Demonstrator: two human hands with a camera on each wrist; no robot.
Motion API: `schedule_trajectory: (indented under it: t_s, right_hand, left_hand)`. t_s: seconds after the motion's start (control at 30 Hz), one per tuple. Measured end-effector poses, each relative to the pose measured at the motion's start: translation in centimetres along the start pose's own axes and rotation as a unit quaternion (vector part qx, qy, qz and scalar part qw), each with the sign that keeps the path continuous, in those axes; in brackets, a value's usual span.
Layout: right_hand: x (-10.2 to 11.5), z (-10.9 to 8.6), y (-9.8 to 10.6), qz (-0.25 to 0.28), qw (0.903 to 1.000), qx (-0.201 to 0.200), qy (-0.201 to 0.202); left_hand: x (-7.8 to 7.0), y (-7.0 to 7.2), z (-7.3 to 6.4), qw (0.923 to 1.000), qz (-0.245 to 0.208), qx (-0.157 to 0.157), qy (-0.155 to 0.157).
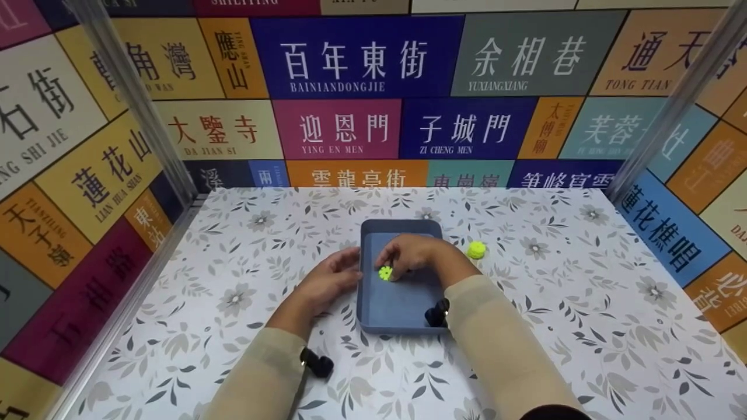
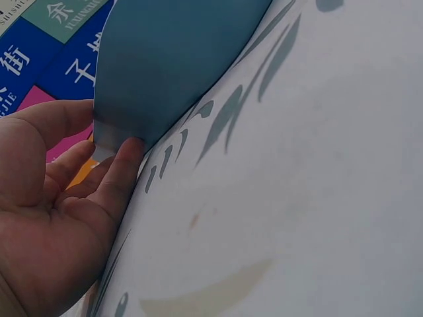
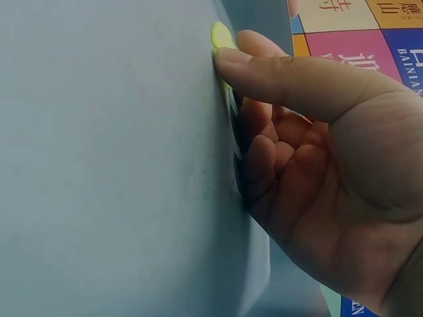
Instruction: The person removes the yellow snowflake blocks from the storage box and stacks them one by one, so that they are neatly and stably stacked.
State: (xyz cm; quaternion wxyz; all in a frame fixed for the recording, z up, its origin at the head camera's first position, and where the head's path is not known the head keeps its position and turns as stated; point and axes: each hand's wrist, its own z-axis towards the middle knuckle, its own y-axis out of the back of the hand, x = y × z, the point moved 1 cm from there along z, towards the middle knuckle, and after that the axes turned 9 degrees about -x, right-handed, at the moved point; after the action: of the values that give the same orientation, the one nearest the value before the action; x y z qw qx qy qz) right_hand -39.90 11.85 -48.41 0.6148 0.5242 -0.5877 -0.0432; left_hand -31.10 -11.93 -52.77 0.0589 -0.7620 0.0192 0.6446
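Note:
My right hand (image 1: 411, 251) reaches into a blue-grey rectangular tray (image 1: 400, 330) in the head view. Its thumb and index finger pinch a small yellow-green notched disc (image 1: 386, 273) low over the tray floor. The right wrist view shows the disc (image 3: 222, 36) edge-on at the thumb tip, with the other fingers curled below. Along the tray's left side, my left hand (image 1: 328, 280) rests its fingertips against the outer wall. Seen from the left wrist, the left hand (image 2: 66, 198) has fairly extended fingers touching the tray wall (image 2: 158, 72).
A small stack of yellow-green pieces (image 1: 476, 250) sits on the table right of the tray. The tablecloth (image 1: 233, 297) is white with grey leaves and flowers. Panels with printed characters (image 1: 362, 55) enclose the back and both sides, with metal posts (image 1: 140, 105) at the corners.

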Motion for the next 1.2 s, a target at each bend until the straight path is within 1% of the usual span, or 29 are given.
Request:
schedule_trajectory:
  t_s: [0.2,0.27,0.37,0.5,0.67,0.77,0.83,0.97,1.07,1.2]
  right_hand:
    - [0.0,0.0,-0.1,-0.042,0.9977,-0.053,0.002]
    - [0.1,0.0,0.0,-0.048,0.997,-0.061,0.005]
    - [0.1,-0.1,0.1,-0.041,0.9971,-0.064,0.005]
    - [0.0,-0.1,0.3,-0.012,0.9984,-0.055,0.005]
    - [0.1,-0.3,0.7,0.025,0.9988,-0.043,-0.002]
    - [0.5,-0.5,1.1,0.042,0.9978,-0.049,-0.011]
    - [0.8,-0.7,1.4,0.053,0.9965,-0.063,-0.011]
    - [1.3,-1.1,2.5,0.077,0.991,-0.108,-0.015]
    - [1.6,-1.8,3.3,0.109,0.9838,-0.139,-0.029]
    - [1.5,-3.2,4.2,0.158,0.9718,-0.167,-0.053]
  left_hand:
    - [0.0,0.0,0.0,1.0,0.0,0.0,-0.006]
    - [0.0,0.0,0.0,1.0,0.0,0.0,-0.007]
    - [-0.1,0.1,0.0,1.0,0.002,0.0,-0.009]
    - [-0.1,0.1,0.0,1.0,0.003,0.005,-0.007]
    - [-0.3,0.0,-0.2,1.0,-0.002,0.008,0.005]
    - [-0.3,0.0,-0.1,0.9999,-0.006,0.006,0.009]
    - [-0.3,0.0,-0.1,0.9999,-0.008,0.006,0.01]
    - [-0.2,0.0,0.0,0.9999,-0.005,0.001,0.012]
    - [-0.1,0.0,0.1,1.0,-0.005,0.0,0.009]
    - [-0.1,0.0,0.1,0.9999,-0.013,0.002,0.005]
